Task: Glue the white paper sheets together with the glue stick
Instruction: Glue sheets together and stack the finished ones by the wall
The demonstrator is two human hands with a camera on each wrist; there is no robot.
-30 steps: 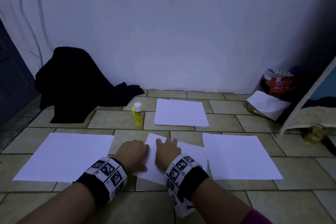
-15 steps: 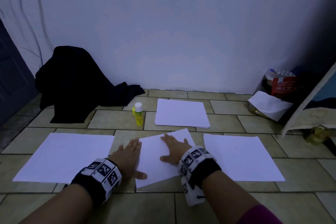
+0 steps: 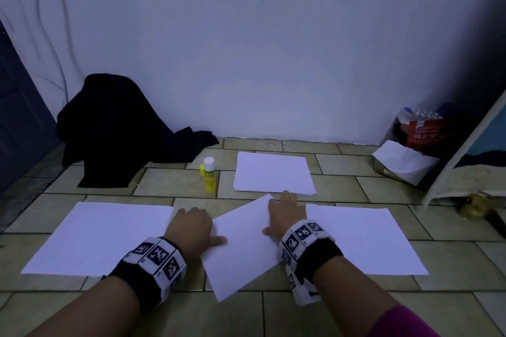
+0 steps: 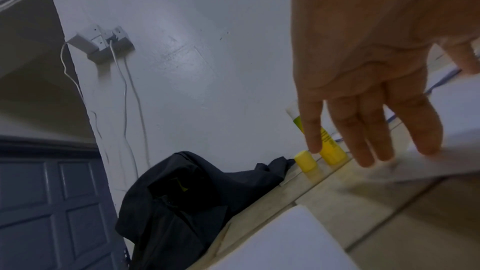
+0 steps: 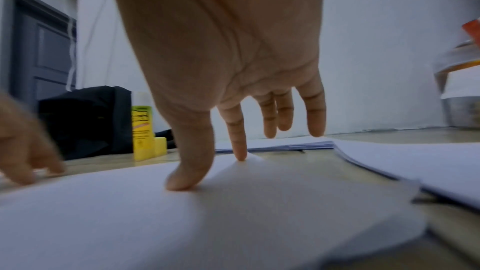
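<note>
A white paper sheet (image 3: pixel 241 249) lies skewed on the tiled floor between my hands. My left hand (image 3: pixel 191 230) rests flat at its left edge, thumb on the paper, fingers straight (image 4: pixel 363 134). My right hand (image 3: pixel 284 213) presses its far right corner with straight fingers; thumb and forefinger touch the sheet (image 5: pixel 182 223). More white sheets lie at the left (image 3: pixel 98 235) and right (image 3: pixel 361 238), and a stack (image 3: pixel 273 174) lies further back. The yellow glue stick (image 3: pixel 209 174) stands upright left of the stack, its yellow cap (image 4: pixel 306 160) beside it.
A black cloth heap (image 3: pixel 123 128) sits against the wall at the back left, by a dark door (image 3: pixel 19 117). Packages and a crumpled white paper (image 3: pixel 405 161) lie at the back right. A leaning board (image 3: pixel 471 161) stands at the right edge.
The middle sheet has turned clockwise under both hands, its far corner swinging right. My right hand moved right and further away; my left hand spread flat at the left edge.
</note>
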